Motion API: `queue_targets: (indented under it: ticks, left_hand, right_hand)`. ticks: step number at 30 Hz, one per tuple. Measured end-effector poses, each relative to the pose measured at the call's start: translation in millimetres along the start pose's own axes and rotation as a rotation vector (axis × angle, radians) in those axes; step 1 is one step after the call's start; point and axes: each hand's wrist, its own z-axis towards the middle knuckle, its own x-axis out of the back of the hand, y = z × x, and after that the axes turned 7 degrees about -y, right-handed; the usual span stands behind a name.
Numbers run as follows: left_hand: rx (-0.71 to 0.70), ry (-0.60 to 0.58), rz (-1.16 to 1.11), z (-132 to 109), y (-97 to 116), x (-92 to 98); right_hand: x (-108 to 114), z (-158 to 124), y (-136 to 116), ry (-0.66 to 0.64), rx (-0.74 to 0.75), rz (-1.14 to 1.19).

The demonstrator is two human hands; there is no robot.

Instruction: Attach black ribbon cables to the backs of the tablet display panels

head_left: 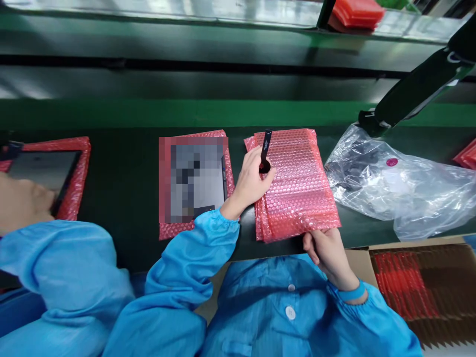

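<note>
One soft, likely light bubble-wrap pouch [297, 186] suits edge-holding; left fingers [252, 158] pinch a black strip [266, 144], right fingers [309, 244] hide their grip.

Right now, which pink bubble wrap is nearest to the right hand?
The pink stack, its lower edge at the right hand; the central wrap and leftmost wrap lie farther left.

Light falls fairly evenly, with the brightest reflections whitening the glossy strip [208, 10] at twelve o'clock. Glints dot the red bubble pouches [293, 183] just off centre toward three o'clock, and glare streaks the clear plastic bag [405, 178] farther out. The bench [122, 188] looks dark. Coarse pixelation hides most of the flat device [197, 181] toward nine o'clock; beyond it, a co-worker's hand [28, 201] is blurred. Wide-angle stretching skews the edges.
</note>
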Motion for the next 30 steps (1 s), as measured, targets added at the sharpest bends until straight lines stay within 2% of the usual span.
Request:
queue_targets:
  ticks: [5,10,16,18,21,26,30]
  left_hand:
    - [-0.002,-0.026,0.09,-0.3,-4.9,-5.0]
    - [0.013,-0.08,0.152,4.5,3.7,3.1]
    - [0.101,-0.242,0.408,30.8,15.9,15.0]
    - [0.1,-0.249,0.447,40.8,14.1,14.8]
    - [0.094,-0.241,0.49,53.4,8.8,13.0]
    - [0.043,-0.21,0.49,68.3,1.3,6.5]
    - [-0.055,-0.275,0.421,74.5,-8.3,-3.2]
  right_hand:
    - [2.1,15.0,-0.7,0.018,0.1,0.012]
    - [7.3,17.3,5.2,0.01,0.053,-0.032]
    - [18.8,25.9,2.8,-0.136,0.043,-0.071]
    - [20.4,34.3,-0.4,-0.11,0.065,-0.041]
    - [18.2,47.8,-3.4,-0.046,0.02,0.047]
    - [5.7,58.1,-0.1,-0.105,0.037,0.087]
    - [-1.8,47.9,6.1,-0.172,0.077,0.077]
